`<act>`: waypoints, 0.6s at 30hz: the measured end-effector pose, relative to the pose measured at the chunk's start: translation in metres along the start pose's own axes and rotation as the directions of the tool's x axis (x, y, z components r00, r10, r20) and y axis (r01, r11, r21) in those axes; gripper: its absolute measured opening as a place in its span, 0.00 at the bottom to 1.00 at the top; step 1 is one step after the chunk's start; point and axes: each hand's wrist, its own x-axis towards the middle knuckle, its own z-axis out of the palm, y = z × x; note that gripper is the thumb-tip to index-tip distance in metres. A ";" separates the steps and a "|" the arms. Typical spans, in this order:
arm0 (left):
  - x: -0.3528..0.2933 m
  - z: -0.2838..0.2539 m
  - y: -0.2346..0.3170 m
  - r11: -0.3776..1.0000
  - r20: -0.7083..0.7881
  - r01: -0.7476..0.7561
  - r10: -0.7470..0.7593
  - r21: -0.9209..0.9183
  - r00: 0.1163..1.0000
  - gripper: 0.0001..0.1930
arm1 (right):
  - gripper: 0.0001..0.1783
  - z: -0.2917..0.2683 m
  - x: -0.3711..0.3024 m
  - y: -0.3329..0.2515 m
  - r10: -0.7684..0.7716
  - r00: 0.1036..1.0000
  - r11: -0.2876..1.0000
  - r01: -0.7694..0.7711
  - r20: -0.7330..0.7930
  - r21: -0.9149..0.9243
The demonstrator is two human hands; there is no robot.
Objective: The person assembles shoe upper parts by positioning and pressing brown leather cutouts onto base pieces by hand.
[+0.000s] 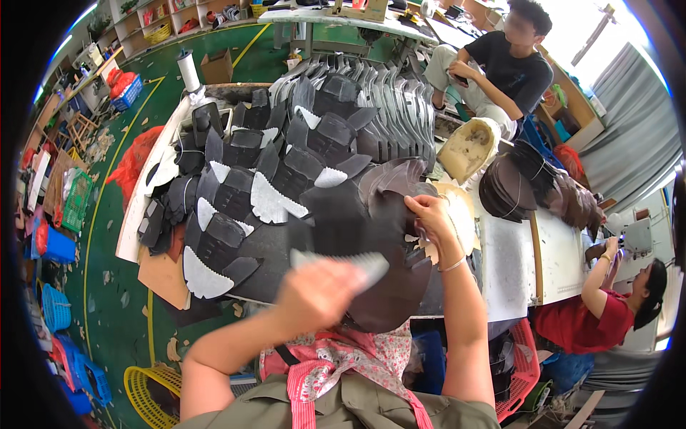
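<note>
The right hand (432, 214) is tightly pinching a curved, dark-brown, leather-like piece (394, 179) at two o'clock; the left hand (318, 294) is blurring near six o'clock, its grip unclear. Handling cut pieces seems under way, apparently calling for single-layer separation.

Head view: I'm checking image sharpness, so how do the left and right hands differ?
The left hand is blurred; the right hand is sharper. The left hand is at a pale jagged-edged piece, its grip unclear, while the right hand pinches a dark brown piece. The left hand is lower in view than the right hand. Both are bare.
</note>
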 end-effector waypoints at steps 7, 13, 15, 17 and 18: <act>0.013 0.074 0.056 0.908 0.505 0.229 -0.023 -0.350 0.863 0.27 | 0.13 -0.008 0.012 0.023 0.022 0.997 0.986 -0.010 -0.075 0.164; 0.074 0.157 -0.032 0.953 0.408 0.300 -0.257 -0.045 0.876 0.28 | 0.11 -0.060 0.003 0.037 0.030 0.982 0.877 0.063 -0.185 0.476; 0.074 0.178 -0.056 0.945 0.553 0.325 -0.285 0.026 0.783 0.30 | 0.09 -0.092 -0.012 0.044 -0.025 0.965 0.763 0.186 -0.260 0.619; 0.081 0.183 -0.068 0.954 0.570 0.300 -0.237 -0.017 0.787 0.30 | 0.09 -0.131 -0.048 0.035 -0.115 0.911 0.725 0.349 -0.396 0.594; 0.081 0.181 -0.076 0.957 0.588 0.288 -0.210 -0.040 0.781 0.29 | 0.08 -0.145 -0.066 0.029 -0.132 0.885 0.697 0.403 -0.446 0.593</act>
